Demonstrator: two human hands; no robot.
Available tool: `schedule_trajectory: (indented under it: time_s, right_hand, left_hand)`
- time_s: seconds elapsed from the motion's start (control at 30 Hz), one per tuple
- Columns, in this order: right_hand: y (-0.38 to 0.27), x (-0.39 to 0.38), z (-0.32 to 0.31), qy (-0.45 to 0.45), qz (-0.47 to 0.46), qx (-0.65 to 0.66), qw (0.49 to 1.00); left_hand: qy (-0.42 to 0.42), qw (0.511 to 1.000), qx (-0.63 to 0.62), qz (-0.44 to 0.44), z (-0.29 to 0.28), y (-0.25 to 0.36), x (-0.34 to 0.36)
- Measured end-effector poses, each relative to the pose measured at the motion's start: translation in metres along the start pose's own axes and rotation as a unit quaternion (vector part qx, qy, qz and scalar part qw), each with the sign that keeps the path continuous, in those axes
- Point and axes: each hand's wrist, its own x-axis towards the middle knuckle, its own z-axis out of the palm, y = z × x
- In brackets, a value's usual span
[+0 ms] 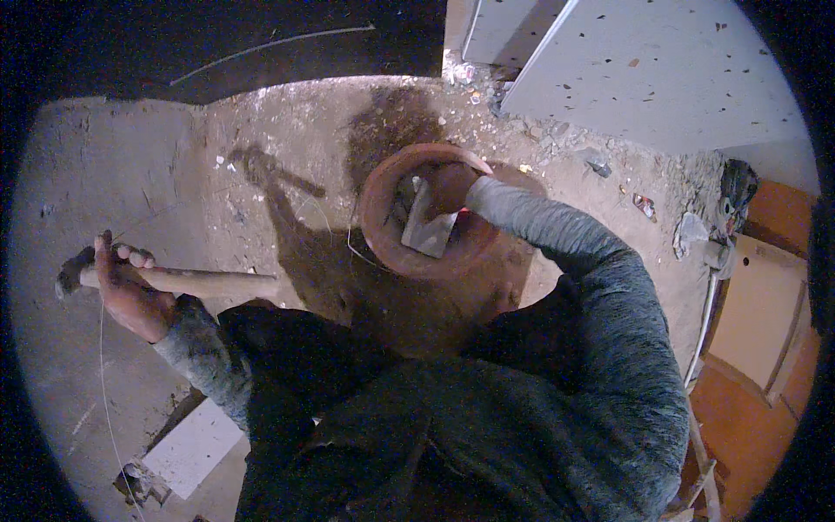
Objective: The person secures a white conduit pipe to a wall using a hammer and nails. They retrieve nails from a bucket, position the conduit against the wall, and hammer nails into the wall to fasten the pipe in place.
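My left hand point(130, 291), out at the left, is closed around the wooden handle of a hammer point(209, 282), close below its dark metal head. The handle points right, toward my lap. A round reddish-brown tub point(383, 248) stands on the ground in front of me. Inside it lies a pale grey, angular flat piece point(428, 233) with a narrower arm. My right hand point(454, 186) reaches over the far right rim into the tub, right beside this piece. Shade and the tub's similar colour hide its fingers, so I cannot tell whether it grips anything.
Dirt and small rubble cover the ground point(322, 113). A thin wire point(104, 374) runs down the left side. A white rectangular board point(193, 445) lies at lower left. Pale panels point(652, 70) lean at the far right; orange-brown wooden panels point(757, 348) stand at the right.
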Motion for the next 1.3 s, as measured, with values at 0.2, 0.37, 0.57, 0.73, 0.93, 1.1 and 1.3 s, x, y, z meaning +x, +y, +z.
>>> schedule_trajectory:
  time_s: [0.2, 0.37, 0.57, 0.73, 0.93, 1.1, 1.3]
  right_hand:
    - [0.022, -0.047, -0.011, 0.158, -0.086, 0.196, 0.964]
    - [0.049, -0.122, -0.088, 0.253, 0.121, 0.338, 0.898]
    - [0.138, -0.175, -0.018, 0.271, 0.34, 0.358, 0.826]
    - [0.195, -0.169, 0.08, 0.419, 0.296, -0.105, 0.852]
    - [0.031, -0.102, -0.025, 0.347, 0.087, 0.187, 0.915]
    - [-0.011, -0.017, 0.035, 0.122, 0.025, -0.174, 0.977]
    - [-0.025, 0.02, 0.059, 0.198, 0.141, -0.134, 0.961]
  left_hand:
    - [-0.024, 0.999, -0.007, -0.021, 0.002, 0.005, -0.032]
    - [-0.052, 0.998, 0.032, 0.007, -0.003, 0.003, -0.037]
    - [-0.133, 0.986, -0.041, -0.089, -0.01, -0.005, -0.018]
    - [-0.126, 0.99, -0.026, -0.054, -0.009, -0.009, -0.019]
    - [-0.149, 0.986, -0.036, -0.071, -0.008, -0.008, -0.023]
    - [-0.093, 0.992, -0.017, -0.084, 0.009, -0.002, -0.033]
    - [-0.102, 0.992, -0.031, -0.066, 0.012, 0.006, -0.046]
